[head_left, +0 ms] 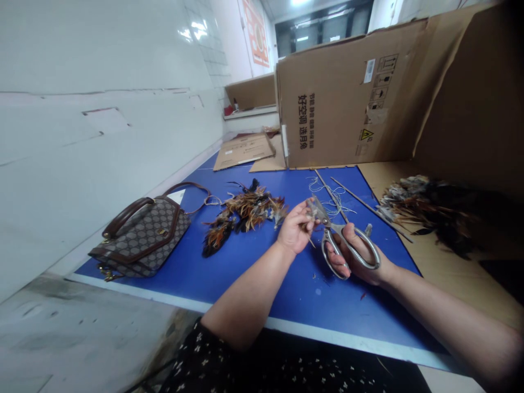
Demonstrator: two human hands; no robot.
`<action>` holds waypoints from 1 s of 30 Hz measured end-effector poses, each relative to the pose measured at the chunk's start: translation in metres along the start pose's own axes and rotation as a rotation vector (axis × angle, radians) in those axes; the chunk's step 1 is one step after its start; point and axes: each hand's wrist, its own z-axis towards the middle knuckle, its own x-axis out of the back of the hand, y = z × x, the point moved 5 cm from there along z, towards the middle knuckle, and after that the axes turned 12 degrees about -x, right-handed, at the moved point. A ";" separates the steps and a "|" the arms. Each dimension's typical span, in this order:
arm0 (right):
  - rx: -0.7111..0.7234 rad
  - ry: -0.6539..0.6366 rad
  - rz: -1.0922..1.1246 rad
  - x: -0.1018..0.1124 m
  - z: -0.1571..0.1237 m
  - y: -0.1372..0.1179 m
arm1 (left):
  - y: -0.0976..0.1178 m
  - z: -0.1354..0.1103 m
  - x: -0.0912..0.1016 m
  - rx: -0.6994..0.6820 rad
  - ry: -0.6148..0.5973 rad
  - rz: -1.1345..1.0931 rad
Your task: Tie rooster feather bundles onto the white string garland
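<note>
My left hand (293,230) is closed in a pinch on a small greyish feather (313,209) held over the blue table (262,284). My right hand (360,256) has its fingers through the handles of metal scissors (341,240), whose blades point up at the feather. A pile of brown, orange and black feathers (241,215) lies just left of my left hand. Thin sticks (356,199) and loose white thread (333,195) lie beyond the scissors.
A brown patterned handbag (141,237) sits at the table's left edge by the white wall. Large cardboard boxes (352,103) stand at the back and right. Another heap of dark feathers (429,210) rests on cardboard to the right. Flat cardboard (243,150) lies farther back.
</note>
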 end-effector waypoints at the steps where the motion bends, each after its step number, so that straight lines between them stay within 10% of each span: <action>1: 0.005 0.006 -0.006 0.001 0.000 0.000 | 0.000 0.000 0.001 -0.001 0.000 0.003; 20: 0.084 0.110 -0.208 0.004 -0.009 -0.012 | -0.003 0.001 0.002 -0.013 -0.030 0.039; 26: 0.073 0.440 -0.483 0.038 -0.025 -0.040 | -0.013 0.001 0.008 0.031 -0.033 0.149; 30: -0.127 0.820 -1.190 0.073 -0.030 -0.053 | -0.020 -0.001 0.011 0.058 -0.052 0.287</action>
